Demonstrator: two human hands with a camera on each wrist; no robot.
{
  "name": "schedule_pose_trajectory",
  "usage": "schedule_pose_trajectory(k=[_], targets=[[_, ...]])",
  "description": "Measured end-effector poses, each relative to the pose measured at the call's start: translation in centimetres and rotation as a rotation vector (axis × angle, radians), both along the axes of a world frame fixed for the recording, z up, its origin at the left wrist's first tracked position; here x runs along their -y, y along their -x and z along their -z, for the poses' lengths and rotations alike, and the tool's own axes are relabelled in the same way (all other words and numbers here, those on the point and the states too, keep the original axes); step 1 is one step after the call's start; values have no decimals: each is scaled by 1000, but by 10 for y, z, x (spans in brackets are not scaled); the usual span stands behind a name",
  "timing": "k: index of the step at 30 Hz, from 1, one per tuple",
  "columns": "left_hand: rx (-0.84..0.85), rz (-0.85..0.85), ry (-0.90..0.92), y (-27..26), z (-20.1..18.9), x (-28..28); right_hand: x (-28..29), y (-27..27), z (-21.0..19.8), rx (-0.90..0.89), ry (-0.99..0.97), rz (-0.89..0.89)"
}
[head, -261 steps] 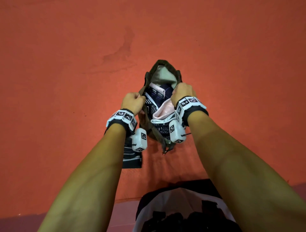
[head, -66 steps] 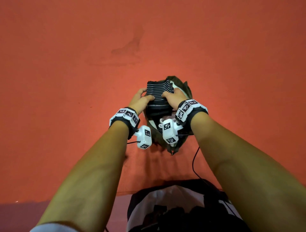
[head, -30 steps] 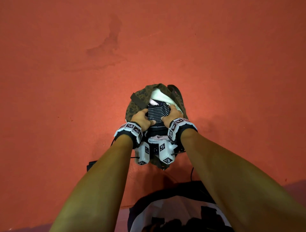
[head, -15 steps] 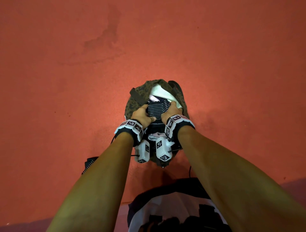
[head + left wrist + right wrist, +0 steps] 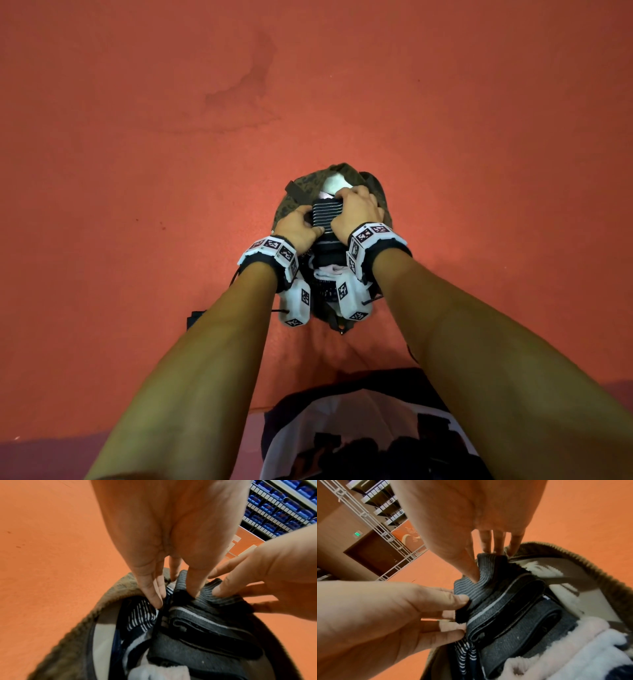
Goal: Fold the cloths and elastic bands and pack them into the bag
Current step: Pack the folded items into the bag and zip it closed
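A brown camouflage bag (image 5: 297,193) stands open on the orange floor, packed with folded cloths. A folded grey ribbed elastic band (image 5: 327,214) stands upright in its mouth. My left hand (image 5: 301,226) pinches the band's left end, thumb (image 5: 195,586) on the near face and fingers (image 5: 152,593) down the far side. My right hand (image 5: 356,209) grips the right end and curls over the top, its thumb (image 5: 471,572) pressing into the band (image 5: 513,608). A dark striped cloth (image 5: 140,619) and a pink-white fleece cloth (image 5: 556,655) lie beside the band in the bag.
A flat black object (image 5: 195,318) lies on the floor under my left forearm, with a thin cable near the bag. A white railing (image 5: 373,524) and rows of blue seats (image 5: 281,507) stand far off. Open orange floor surrounds the bag.
Earlier both hands held the bag's mouth open; then they brought the band over it. In the last second the band has sunk lower into the bag and my right hand has moved over its top.
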State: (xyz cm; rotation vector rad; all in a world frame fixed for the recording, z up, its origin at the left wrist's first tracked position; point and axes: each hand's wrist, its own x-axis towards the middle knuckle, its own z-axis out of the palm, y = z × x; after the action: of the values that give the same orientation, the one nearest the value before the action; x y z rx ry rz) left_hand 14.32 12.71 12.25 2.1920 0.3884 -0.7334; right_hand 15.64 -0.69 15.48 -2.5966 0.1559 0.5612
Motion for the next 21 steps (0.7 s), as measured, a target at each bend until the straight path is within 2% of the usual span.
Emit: schedule_pose_trajectory(k=[7,14,21], targets=[[5,-14,19,10,-6,-19,-14,10,-16,87,-25,-95],[-8,-38,-1,30,-16,-47,-56,28,-18,-47,-153,-183],[-62,-160,-30,70,-4,-102,-108,55,0,-140,-139,-276]])
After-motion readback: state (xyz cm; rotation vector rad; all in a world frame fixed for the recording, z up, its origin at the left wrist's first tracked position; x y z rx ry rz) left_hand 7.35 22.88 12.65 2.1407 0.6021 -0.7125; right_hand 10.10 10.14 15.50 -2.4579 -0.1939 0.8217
